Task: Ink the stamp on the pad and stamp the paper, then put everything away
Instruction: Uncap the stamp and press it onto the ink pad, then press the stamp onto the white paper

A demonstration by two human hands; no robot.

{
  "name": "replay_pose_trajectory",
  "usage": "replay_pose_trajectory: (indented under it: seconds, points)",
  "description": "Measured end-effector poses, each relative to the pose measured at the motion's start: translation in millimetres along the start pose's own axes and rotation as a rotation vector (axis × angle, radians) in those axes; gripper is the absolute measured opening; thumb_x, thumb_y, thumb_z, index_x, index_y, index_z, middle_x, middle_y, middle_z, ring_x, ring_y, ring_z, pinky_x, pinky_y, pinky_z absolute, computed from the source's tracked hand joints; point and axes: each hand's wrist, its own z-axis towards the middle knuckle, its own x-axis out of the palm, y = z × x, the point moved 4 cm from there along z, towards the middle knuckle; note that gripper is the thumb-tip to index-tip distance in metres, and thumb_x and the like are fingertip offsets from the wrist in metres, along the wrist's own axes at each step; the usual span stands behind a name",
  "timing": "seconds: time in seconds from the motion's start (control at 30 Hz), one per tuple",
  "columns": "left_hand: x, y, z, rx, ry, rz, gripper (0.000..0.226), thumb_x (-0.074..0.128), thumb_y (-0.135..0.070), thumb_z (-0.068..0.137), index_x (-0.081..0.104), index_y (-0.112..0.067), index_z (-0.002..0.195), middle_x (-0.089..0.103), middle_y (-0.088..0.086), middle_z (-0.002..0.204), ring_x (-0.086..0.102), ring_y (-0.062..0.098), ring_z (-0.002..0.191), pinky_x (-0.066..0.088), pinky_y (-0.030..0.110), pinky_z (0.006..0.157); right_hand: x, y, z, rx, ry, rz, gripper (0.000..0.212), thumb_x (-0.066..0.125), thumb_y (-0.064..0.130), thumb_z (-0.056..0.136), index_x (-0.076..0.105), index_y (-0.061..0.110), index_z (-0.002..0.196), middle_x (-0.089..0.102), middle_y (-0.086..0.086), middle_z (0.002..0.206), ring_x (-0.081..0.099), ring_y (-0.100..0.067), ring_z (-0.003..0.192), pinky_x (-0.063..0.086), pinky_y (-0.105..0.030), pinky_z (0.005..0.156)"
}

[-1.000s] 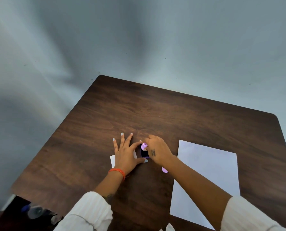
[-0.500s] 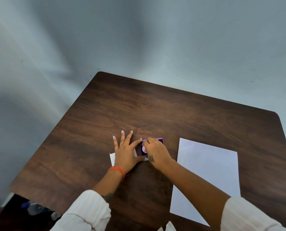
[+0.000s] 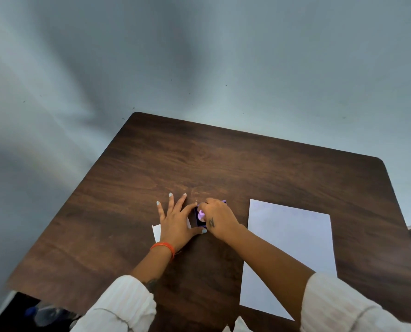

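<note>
Head view: our right hand (image 3: 217,218) is gripping small lilac stamp (image 3: 201,214) on dark purple-rimmed ink pad (image 3: 199,221); left hand (image 3: 176,222) is lying flat, fingers spread, beside pad; white paper sheet (image 3: 290,250) is resting nr right.

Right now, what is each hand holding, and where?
Right hand pinches the small lilac stamp by its top; left hand lies flat, holding nothing.

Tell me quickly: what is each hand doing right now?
Left hand: open, flat on the table, steadying the ink pad.
Right hand: closed on the stamp.
</note>
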Motion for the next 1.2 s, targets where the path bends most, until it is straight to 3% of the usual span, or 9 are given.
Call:
replay_pose_trajectory:
  seconds: [0.07, 0.2, 0.27, 0.4, 0.57, 0.7, 0.8, 1.03, 1.2]
  points:
    - [-1, -3, 1, -0.027, 0.049, -0.019, 0.073, 0.068, -0.055, 0.068, 0.038, -0.035, 0.131, 0.022, 0.000, 0.154, -0.005, 0.027, 0.144, -0.023, 0.058, 0.104, -9, -6, -1, 0.124, 0.031, 0.182, 0.027, 0.050, 0.016, 0.089, 0.061, 0.002, 0.110, 0.063, -0.020, 0.111, 0.059, -0.031, 0.098, 0.046, -0.037, 0.089]
    - [-6, -12, 2, -0.076, 0.109, -0.063, 0.085, 0.072, -0.049, 0.067, 0.028, -0.030, 0.137, 0.026, 0.001, 0.153, 0.006, 0.026, 0.144, -0.020, 0.061, 0.105, -22, -37, -33, 0.356, -0.299, 0.812, 0.017, 0.067, 0.016, 0.081, 0.068, 0.010, 0.097, 0.070, -0.010, 0.099, 0.065, -0.022, 0.090, 0.053, -0.021, 0.072]
    - [-11, -16, 1, -0.091, 0.116, -0.072, 0.090, 0.072, -0.051, 0.067, 0.022, -0.030, 0.139, 0.026, 0.002, 0.153, 0.008, 0.027, 0.144, -0.019, 0.061, 0.105, -19, -55, -53, 0.489, -0.319, 1.178, 0.021, 0.070, 0.012, 0.079, 0.065, 0.013, 0.099, 0.066, -0.008, 0.102, 0.065, -0.021, 0.090, 0.056, -0.018, 0.067]
    - [-17, -33, 0, -0.048, 0.072, -0.110, 0.090, 0.069, -0.054, 0.068, 0.022, -0.029, 0.140, 0.026, 0.001, 0.153, 0.010, 0.027, 0.143, -0.015, 0.062, 0.108, -17, -86, -94, 0.645, -0.360, 1.546, 0.015, 0.062, 0.009, 0.084, 0.063, 0.013, 0.099, 0.064, -0.011, 0.109, 0.065, -0.024, 0.097, 0.053, -0.032, 0.085]
    - [-11, -78, -3, 0.039, 0.004, -0.172, 0.082, 0.070, -0.050, 0.071, 0.029, -0.027, 0.138, 0.030, 0.002, 0.151, 0.015, 0.026, 0.143, -0.008, 0.059, 0.111, -11, -116, -146, 0.656, -0.480, 1.759, 0.011, 0.059, 0.010, 0.086, 0.068, 0.013, 0.091, 0.069, -0.009, 0.100, 0.067, -0.023, 0.093, 0.050, -0.034, 0.090]
    - [1, -119, -6, 0.142, 0.008, -0.208, 0.076, 0.069, -0.047, 0.073, 0.031, -0.030, 0.136, 0.030, -0.001, 0.151, 0.017, 0.024, 0.142, -0.006, 0.057, 0.113, -7, -141, -182, 0.644, -0.563, 1.938, 0.025, 0.056, 0.008, 0.087, 0.061, 0.002, 0.111, 0.068, -0.012, 0.103, 0.065, -0.022, 0.091, 0.059, -0.027, 0.077]
    - [10, -145, -8, 0.220, 0.035, -0.211, 0.074, 0.067, -0.048, 0.074, 0.031, -0.031, 0.136, 0.029, -0.002, 0.151, 0.017, 0.022, 0.142, -0.006, 0.053, 0.113, -3, -158, -204, 0.685, -0.643, 2.010, 0.027, 0.056, 0.007, 0.088, 0.060, 0.000, 0.113, 0.066, -0.014, 0.103, 0.064, -0.022, 0.088, 0.060, -0.024, 0.069]
    - [30, -184, -10, 0.350, 0.099, -0.162, 0.070, 0.063, -0.048, 0.078, 0.030, -0.029, 0.137, 0.026, 0.000, 0.152, 0.013, 0.021, 0.143, -0.007, 0.053, 0.113, -8, -193, -225, 0.732, -0.787, 1.989, 0.027, 0.059, 0.009, 0.086, 0.060, -0.001, 0.111, 0.067, -0.012, 0.098, 0.064, -0.021, 0.085, 0.061, -0.024, 0.068]
    - [44, -199, -3, 0.393, 0.130, -0.114, 0.068, 0.061, -0.050, 0.079, 0.031, -0.030, 0.137, 0.024, -0.001, 0.153, 0.013, 0.022, 0.143, -0.006, 0.051, 0.114, -21, -216, -220, 0.791, -0.873, 1.855, 0.016, 0.061, 0.009, 0.085, 0.064, 0.004, 0.100, 0.069, -0.011, 0.092, 0.067, -0.021, 0.080, 0.053, -0.036, 0.085]
